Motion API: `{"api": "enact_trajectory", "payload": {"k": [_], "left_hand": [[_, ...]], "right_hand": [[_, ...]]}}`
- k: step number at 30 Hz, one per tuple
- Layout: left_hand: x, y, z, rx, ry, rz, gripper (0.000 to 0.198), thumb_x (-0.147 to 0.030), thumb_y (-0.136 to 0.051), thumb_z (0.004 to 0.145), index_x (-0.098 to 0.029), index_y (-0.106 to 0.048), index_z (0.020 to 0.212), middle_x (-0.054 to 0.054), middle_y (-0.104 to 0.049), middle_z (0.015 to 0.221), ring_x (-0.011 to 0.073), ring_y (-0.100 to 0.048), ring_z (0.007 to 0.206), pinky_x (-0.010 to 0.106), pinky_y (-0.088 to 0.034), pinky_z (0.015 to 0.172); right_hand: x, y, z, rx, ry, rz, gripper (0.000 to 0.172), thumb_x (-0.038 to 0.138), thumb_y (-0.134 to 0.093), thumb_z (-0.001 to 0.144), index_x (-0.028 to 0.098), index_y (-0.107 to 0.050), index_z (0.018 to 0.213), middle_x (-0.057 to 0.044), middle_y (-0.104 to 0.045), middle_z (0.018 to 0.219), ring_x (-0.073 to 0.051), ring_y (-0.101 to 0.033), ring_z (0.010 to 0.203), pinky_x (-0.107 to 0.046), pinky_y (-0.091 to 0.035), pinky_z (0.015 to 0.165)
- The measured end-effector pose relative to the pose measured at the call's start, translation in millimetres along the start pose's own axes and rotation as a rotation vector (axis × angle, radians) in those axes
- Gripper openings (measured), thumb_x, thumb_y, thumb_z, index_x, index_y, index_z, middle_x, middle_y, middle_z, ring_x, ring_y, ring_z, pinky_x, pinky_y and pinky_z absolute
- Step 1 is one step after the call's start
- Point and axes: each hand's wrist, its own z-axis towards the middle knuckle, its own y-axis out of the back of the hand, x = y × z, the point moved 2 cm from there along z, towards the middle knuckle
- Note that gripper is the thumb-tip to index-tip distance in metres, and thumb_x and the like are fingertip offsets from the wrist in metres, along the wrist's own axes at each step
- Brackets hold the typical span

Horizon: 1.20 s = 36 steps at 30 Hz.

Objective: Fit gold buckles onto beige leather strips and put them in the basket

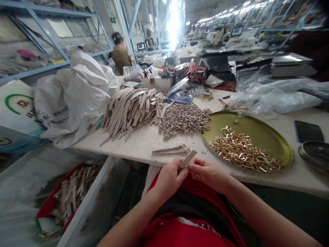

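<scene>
From the head view, we look down on a pale bench [133,151] crowded along its far side with clutter and, at the right, clear plastic bags [282,97]. Upper middle of the frame, we see a heap of loose strips [133,108], with a pile of small loops [182,120] against its right side. Right of centre, a round tray [269,137] carries gold buckles [246,152]; a smartphone [308,131] lies at the far right. A white sack [77,92] slumps left of the heap, and more strap pieces [74,192] fill a red-lined container at lower left. A few strips [169,150] lie just beyond our hands, near the bench's front edge.

Our grey strap [189,159] is at the centre of the frame, in front of the bench edge. Its long axis slants, the free end pointing to the upper right and the other end running into our left hand [171,176]. Those fingers clasp it, thumb on top. The fingers of our right hand [205,171] pinch a shiny piece [189,165] at the strap's edge, too small to identify.

The strap is flat, narrow, smooth and matte, square-cut at its free end. The loops are small closed rings, the buckles glossy and metallic, the tray smooth and greenish gold, the sack crinkled.
</scene>
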Motion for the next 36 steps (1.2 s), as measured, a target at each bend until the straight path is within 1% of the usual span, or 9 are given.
{"api": "enact_trajectory", "payload": {"k": [4, 9, 12, 18, 26, 29, 32, 34, 36], "left_hand": [[11.2, 2.3, -6.3, -0.042, 0.059, -0.028, 0.031, -0.037, -0.036, 0.089, -0.015, -0.058, 0.094, 0.0, -0.057, 0.071, 0.0119, -0.048, 0.062, 0.021, -0.036, 0.06], [16.7, -0.1, -7.9, 0.107, 0.072, -0.065, 0.031, -0.037, -0.036, 0.089, -0.015, -0.06, 0.089, -0.001, -0.056, 0.071, 0.0113, -0.046, 0.062, 0.021, -0.035, 0.059], [14.4, -2.9, -3.5, 0.123, 0.057, -0.021, 0.025, -0.031, -0.039, 0.087, -0.016, -0.059, 0.088, -0.001, -0.056, 0.072, 0.0118, -0.047, 0.064, 0.022, -0.035, 0.062], [19.4, -9.5, 7.1, 0.156, 0.167, -0.252, 0.012, -0.024, -0.044, 0.082, -0.015, -0.05, 0.086, -0.002, -0.051, 0.069, 0.009, -0.044, 0.06, 0.019, -0.035, 0.055], [32.6, -16.3, 23.1, 0.228, 0.362, -0.491, 0.017, -0.033, -0.043, 0.082, -0.017, -0.043, 0.075, -0.005, -0.047, 0.056, 0.0045, -0.035, 0.04, 0.017, -0.027, 0.04], [36.2, -19.7, 28.8, 0.185, 0.389, -0.483, 0.018, -0.032, -0.044, 0.081, -0.017, -0.043, 0.072, -0.005, -0.048, 0.056, 0.0046, -0.036, 0.041, 0.017, -0.028, 0.041], [39.0, -20.8, 32.0, 0.148, 0.4, -0.415, 0.021, -0.034, -0.043, 0.083, -0.017, -0.044, 0.071, -0.005, -0.047, 0.057, 0.0058, -0.036, 0.044, 0.018, -0.029, 0.043], [37.8, -18.6, 32.7, 0.114, 0.366, -0.331, 0.021, -0.033, -0.044, 0.084, -0.017, -0.045, 0.07, -0.004, -0.046, 0.059, 0.007, -0.039, 0.049, 0.019, -0.031, 0.047], [34.2, -14.9, 32.7, 0.118, 0.328, -0.284, 0.021, -0.032, -0.045, 0.084, -0.016, -0.046, 0.07, -0.004, -0.047, 0.06, 0.0077, -0.041, 0.054, 0.019, -0.032, 0.05]], "right_hand": [[-0.8, 1.1, 3.1, -0.19, 0.137, 0.155, 0.022, 0.019, -0.078, 0.063, 0.02, -0.064, 0.081, 0.006, -0.062, 0.068, -0.004, -0.056, 0.055, -0.013, -0.05, 0.055], [-12.8, -3.6, 7.9, -0.264, 0.111, 0.291, 0.029, 0.021, -0.082, 0.056, 0.021, -0.067, 0.08, 0.006, -0.063, 0.067, -0.003, -0.056, 0.051, -0.011, -0.05, 0.051], [-23.2, -11.0, 8.5, -0.253, 0.106, 0.188, 0.025, 0.027, -0.08, 0.06, 0.021, -0.067, 0.081, 0.004, -0.064, 0.067, -0.005, -0.056, 0.052, -0.015, -0.049, 0.052], [-26.3, -12.8, 6.9, -0.36, 0.337, -0.161, 0.022, 0.035, -0.076, 0.064, 0.02, -0.065, 0.076, 0.002, -0.066, 0.07, -0.013, -0.058, 0.067, -0.025, -0.047, 0.065], [-25.4, -1.5, 22.6, -0.225, 0.12, -0.006, 0.019, 0.038, -0.063, 0.078, 0.02, -0.058, 0.082, 0.003, -0.059, 0.064, -0.013, -0.056, 0.057, -0.027, -0.046, 0.058], [-25.1, 3.4, 27.5, -0.315, 0.187, -0.224, 0.02, 0.04, -0.056, 0.082, 0.02, -0.055, 0.081, 0.001, -0.059, 0.065, -0.014, -0.054, 0.056, -0.027, -0.045, 0.056], [-19.2, 9.2, 25.9, -0.445, 0.466, -0.715, 0.016, 0.034, -0.055, 0.082, 0.02, -0.057, 0.075, -0.002, -0.059, 0.069, -0.016, -0.055, 0.064, -0.029, -0.045, 0.061], [-14.6, 10.5, 23.4, -0.424, 0.645, -0.962, 0.01, 0.028, -0.056, 0.082, 0.021, -0.058, 0.076, -0.004, -0.06, 0.074, -0.017, -0.055, 0.071, -0.03, -0.044, 0.067], [-10.1, 11.8, 22.7, -0.389, 0.668, -1.023, 0.007, 0.026, -0.055, 0.082, 0.021, -0.058, 0.077, -0.003, -0.06, 0.073, -0.017, -0.055, 0.069, -0.028, -0.044, 0.065]]}}
